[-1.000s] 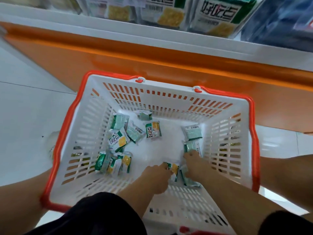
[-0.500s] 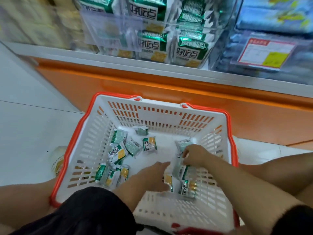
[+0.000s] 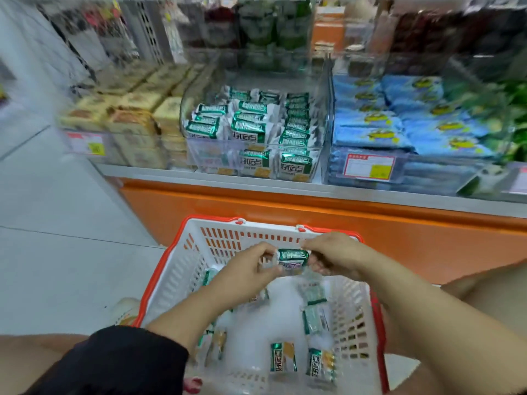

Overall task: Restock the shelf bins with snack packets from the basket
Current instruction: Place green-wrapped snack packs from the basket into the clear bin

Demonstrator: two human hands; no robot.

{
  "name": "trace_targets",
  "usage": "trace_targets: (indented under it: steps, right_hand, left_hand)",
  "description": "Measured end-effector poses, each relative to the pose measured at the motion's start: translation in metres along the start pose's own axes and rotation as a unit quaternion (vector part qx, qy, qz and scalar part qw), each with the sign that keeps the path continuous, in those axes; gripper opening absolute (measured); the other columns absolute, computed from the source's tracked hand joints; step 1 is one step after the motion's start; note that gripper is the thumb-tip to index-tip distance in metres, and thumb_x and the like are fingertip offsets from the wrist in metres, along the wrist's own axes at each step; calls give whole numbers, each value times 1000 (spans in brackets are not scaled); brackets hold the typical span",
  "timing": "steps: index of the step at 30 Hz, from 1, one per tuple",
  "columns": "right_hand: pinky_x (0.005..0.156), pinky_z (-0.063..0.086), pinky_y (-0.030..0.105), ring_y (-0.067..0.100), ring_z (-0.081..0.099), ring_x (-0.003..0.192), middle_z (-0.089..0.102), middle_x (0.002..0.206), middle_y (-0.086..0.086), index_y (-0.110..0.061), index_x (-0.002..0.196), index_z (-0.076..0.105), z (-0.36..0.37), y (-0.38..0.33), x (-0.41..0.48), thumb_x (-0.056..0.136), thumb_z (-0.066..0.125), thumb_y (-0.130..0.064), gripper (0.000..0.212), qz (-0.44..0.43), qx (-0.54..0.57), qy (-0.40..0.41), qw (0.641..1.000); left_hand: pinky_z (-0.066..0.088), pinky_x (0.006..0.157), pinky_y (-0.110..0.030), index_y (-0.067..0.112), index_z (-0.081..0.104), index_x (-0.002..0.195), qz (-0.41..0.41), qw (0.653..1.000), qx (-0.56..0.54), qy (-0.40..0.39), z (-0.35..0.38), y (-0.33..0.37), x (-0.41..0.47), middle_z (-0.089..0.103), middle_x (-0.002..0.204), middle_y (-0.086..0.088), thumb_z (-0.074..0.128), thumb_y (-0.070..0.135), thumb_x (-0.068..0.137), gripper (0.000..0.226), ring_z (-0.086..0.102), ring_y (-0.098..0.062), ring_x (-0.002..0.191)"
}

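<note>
The left hand [image 3: 247,269] and right hand [image 3: 334,254] are holding one snack packet [image 3: 293,257] between them, each pinching an end with curled fingers. The packet is showing a shiny green band on top and a white panel with dark lettering beneath, and it is hanging level above the far half of the basket [image 3: 158,271], just inside the basket's red rim. Below the hands and nearer the person, loose packets [image 3: 283,356] of the same green-and-white kind are lying scattered on the white basket floor. Straight beyond the hands, past the orange shelf base [image 3: 285,213] and the grey shelf ledge [image 3: 256,181], a clear bin [image 3: 212,157] is standing open-topped, with matching packets in rows. Open air is lying between the hands and that bin. Blue packs [image 3: 370,136] are sitting beyond the right hand, tan packs [image 3: 129,121] beyond the left.
</note>
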State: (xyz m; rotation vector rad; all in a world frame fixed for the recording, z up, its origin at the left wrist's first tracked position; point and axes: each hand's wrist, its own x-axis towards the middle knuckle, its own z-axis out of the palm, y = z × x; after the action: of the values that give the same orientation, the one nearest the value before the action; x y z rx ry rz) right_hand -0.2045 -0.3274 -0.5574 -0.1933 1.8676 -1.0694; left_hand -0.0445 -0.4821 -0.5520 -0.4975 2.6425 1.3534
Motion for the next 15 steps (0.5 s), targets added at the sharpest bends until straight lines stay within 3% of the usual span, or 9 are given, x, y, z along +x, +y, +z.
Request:
trace_targets:
  steps: [2, 4, 5, 8, 11, 15]
  right_hand:
    - [59, 42, 29, 18, 52, 56, 62, 66, 6, -5, 93, 72, -5, -18, -20, 93, 60, -49, 45, -66, -86, 25, 994]
    - [67, 46, 28, 13, 59, 68, 70, 82, 1, -20, 100, 74, -10, -38, -45, 89, 60, -58, 42, -154, -181, 47, 970]
    - [73, 48, 24, 7, 63, 78, 71, 94, -6, -27, 108, 71, -11, -49, -58, 86, 64, -57, 39, -196, -210, 45, 957]
    - [83, 47, 16, -4, 62, 96, 64, 115, -14, -30, 133, 56, -3, -76, -89, 79, 78, -44, 59, -280, -260, 16, 924]
    - [77, 52, 20, -3, 66, 85, 70, 104, -12, -28, 121, 62, 6, -95, -102, 83, 79, -31, 42, -327, -297, 25, 897]
    - [85, 48, 24, 2, 62, 96, 67, 109, -14, -26, 117, 65, -6, -124, -109, 84, 77, -30, 35, -363, -336, 136, 858]
  left_hand:
    - [38, 56, -12, 29, 53, 99, 7, 1000, -10, -5, -20, 14, -6, 54, 83, 15, 59, 39, 97, 12, 60, -3, 73]
    - [47, 63, -22, 30, 54, 88, 24, 999, -23, -9, -38, 28, -12, 61, 79, 11, 61, 36, 97, 13, 63, -5, 74]
    - [48, 66, -27, 31, 56, 88, 33, 999, -29, -8, -47, 36, -14, 65, 80, 10, 62, 35, 96, 11, 64, -5, 73]
    - [46, 67, -30, 33, 61, 90, 77, 996, -45, 0, -68, 55, -21, 70, 80, 9, 63, 30, 96, 7, 63, -14, 74]
    - [52, 70, -27, 29, 64, 102, 109, 992, -58, 17, -85, 69, -23, 71, 82, 12, 63, 26, 96, 7, 66, -8, 77]
    - [53, 90, -31, 41, 59, 114, 142, 983, -11, 118, -103, 72, -11, 65, 108, 23, 61, 34, 96, 19, 61, 1, 100]
